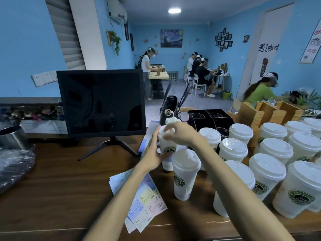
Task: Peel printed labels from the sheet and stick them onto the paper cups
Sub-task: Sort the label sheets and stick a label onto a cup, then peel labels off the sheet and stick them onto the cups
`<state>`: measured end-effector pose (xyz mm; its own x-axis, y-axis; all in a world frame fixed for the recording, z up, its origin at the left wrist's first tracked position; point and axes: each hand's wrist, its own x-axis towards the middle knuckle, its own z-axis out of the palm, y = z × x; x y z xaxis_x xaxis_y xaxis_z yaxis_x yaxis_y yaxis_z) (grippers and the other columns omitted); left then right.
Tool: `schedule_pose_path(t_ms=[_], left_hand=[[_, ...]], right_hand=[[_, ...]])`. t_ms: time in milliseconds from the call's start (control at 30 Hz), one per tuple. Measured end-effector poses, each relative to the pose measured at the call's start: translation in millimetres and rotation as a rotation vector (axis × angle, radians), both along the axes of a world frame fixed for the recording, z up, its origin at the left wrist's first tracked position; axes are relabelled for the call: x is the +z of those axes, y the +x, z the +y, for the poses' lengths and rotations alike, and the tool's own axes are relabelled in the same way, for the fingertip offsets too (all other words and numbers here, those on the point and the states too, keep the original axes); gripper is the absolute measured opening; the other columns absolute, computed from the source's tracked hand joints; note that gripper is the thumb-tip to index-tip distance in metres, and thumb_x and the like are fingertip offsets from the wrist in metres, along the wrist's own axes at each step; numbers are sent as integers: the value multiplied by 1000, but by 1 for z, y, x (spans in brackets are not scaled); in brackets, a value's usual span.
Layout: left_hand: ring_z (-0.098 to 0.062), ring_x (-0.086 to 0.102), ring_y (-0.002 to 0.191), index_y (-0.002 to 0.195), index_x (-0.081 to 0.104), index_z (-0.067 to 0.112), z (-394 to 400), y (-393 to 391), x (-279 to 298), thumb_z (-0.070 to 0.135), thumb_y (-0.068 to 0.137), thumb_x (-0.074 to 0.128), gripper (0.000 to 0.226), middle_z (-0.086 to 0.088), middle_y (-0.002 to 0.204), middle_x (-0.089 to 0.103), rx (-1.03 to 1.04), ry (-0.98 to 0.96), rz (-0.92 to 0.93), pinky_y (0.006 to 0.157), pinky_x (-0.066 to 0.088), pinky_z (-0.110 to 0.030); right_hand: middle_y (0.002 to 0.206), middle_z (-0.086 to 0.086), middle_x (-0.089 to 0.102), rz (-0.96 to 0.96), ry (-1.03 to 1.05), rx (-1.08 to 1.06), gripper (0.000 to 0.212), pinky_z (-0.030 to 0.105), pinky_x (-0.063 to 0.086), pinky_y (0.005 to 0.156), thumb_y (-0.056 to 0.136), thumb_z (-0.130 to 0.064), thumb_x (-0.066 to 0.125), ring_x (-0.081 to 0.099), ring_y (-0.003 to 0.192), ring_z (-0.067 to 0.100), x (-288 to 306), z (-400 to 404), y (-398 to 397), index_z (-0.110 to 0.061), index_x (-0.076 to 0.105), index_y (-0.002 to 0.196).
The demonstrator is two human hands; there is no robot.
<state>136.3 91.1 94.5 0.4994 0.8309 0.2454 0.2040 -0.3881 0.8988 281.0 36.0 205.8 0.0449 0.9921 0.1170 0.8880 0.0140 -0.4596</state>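
Observation:
A white lidded paper cup point(167, 145) with a green round logo stands on the wooden counter. My right hand point(178, 132) grips it by the lid from above. My left hand point(153, 152) lies flat against the cup's left side, fingers straight and pressing. Sheets of printed labels point(144, 200) in pale blue, yellow and pink lie on the counter under my left forearm. A second lidded cup point(185, 173) stands just in front of the held one.
Several more lidded cups point(267, 169) crowd the counter to the right. A dark monitor point(102, 103) on a stand is at left, a black cup carrier point(210, 117) and wooden boxes point(260, 112) behind. A metal pot point(12, 136) sits far left. People work in the room beyond.

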Motion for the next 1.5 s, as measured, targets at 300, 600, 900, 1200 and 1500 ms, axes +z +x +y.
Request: schedule_pose_path(t_ms=[300,600,900,1200,1500], left_hand=[[-17,64,108,147,1,69,-11,1,-23,15,85,80,114,9,137,54,157,19,170,88,60,-50],[-13,53,123,133,51,39,-45,-84,-47,50,83,79,59,9,130,50,246,-47,732,94,51,-36],[-9,58,109,118,59,39,-67,-118,-68,51,73,87,55,13,115,58,275,-100,742,89,51,-32],[-9,68,85,97,72,39,-70,-129,-16,27,84,84,22,10,94,70,361,-92,436,64,58,-31],[-11,74,75,93,74,43,-163,-118,156,33,69,82,27,4,81,78,167,203,-124,64,60,-27]], right_hand=[[121,7,66,-59,-28,-59,24,30,38,80,96,-31,65,54,118,24,-10,5,2,-13,75,108],[129,10,62,-98,-10,-65,25,32,40,82,97,-34,65,54,120,23,-7,7,5,-16,73,111],[125,4,68,-69,55,-74,24,36,48,89,97,-39,65,60,115,23,-12,6,4,-21,72,112],[109,-5,60,35,307,-9,21,32,40,79,97,-37,65,56,100,17,16,-25,-18,-24,72,112],[112,-13,75,694,238,367,34,30,57,93,94,-33,70,71,105,8,45,-138,-61,-23,69,126]])
